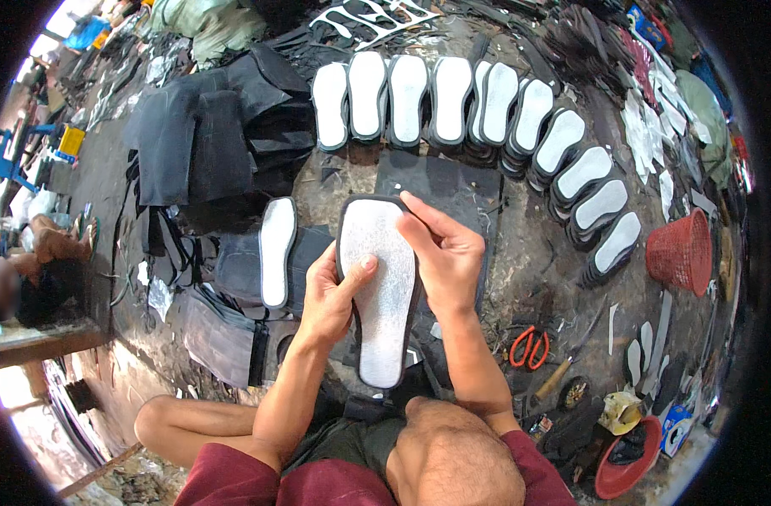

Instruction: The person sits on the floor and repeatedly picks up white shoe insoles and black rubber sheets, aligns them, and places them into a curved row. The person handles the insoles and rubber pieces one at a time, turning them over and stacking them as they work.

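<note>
A shoe sole (384,287), white-faced with a dark rim, is held upright over the lap at the middle of the view, its toe end uppermost; the left hand (328,297) is closed on its left edge, the thumb laid across the white face, so that this grip is narrow and holding the sole; the right hand (449,253) is closed on the upper right rim, the fingertips (409,202) pinched at the dark border, and that grip too is shut upon the sole. A second white sole (277,251) is seen lying on dark sheets (208,143) just to the left of the held one; an arc of finished soles (487,110) is laid out in stacks on the floor (529,270) beyond the hands, well apart from them. Orange-handled scissors (529,347) are seen on the floor near the right forearm; a red basket (681,251) stands further right, and a red bowl (626,472) at the lower right; another person (31,270) is seated at the far left.
</note>
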Motion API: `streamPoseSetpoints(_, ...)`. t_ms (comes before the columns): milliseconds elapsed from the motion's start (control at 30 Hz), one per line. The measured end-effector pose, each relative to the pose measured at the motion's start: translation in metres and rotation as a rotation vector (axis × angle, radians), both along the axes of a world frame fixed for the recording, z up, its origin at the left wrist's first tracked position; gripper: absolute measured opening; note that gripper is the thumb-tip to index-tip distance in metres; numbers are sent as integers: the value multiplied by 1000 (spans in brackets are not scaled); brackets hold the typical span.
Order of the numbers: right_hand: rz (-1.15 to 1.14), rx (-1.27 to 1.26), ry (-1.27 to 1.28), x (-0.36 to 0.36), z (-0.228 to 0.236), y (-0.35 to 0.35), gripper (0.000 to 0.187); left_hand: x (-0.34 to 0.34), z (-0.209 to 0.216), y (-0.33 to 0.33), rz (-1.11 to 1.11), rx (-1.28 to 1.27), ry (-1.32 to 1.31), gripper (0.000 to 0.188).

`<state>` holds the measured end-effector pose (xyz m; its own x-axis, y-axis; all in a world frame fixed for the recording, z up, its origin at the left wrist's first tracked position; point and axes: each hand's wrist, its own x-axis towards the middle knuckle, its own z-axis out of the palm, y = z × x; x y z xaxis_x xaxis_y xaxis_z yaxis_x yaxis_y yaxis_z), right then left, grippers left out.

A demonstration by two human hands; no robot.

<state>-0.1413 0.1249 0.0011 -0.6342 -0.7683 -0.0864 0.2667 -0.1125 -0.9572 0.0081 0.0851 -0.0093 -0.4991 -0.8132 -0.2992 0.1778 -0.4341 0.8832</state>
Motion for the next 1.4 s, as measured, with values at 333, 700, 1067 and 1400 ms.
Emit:
streamPoseSetpoints(333,156,19,-291,-29,-13,37,28,-7,8,-9,-44,24,-14,45)
streamPoseSetpoints(700,945,-553,278,-103,10,43,22,6,14,11,-736,243,41,60)
streamPoseSetpoints(1067,510,-51,465,-57,24,49,25,-5,44,9,-632,-510,-357,48)
streamPoseSetpoints(1400,458,135,-107,-53,12,44,18,2,35,0,-579,-306,-257,36)
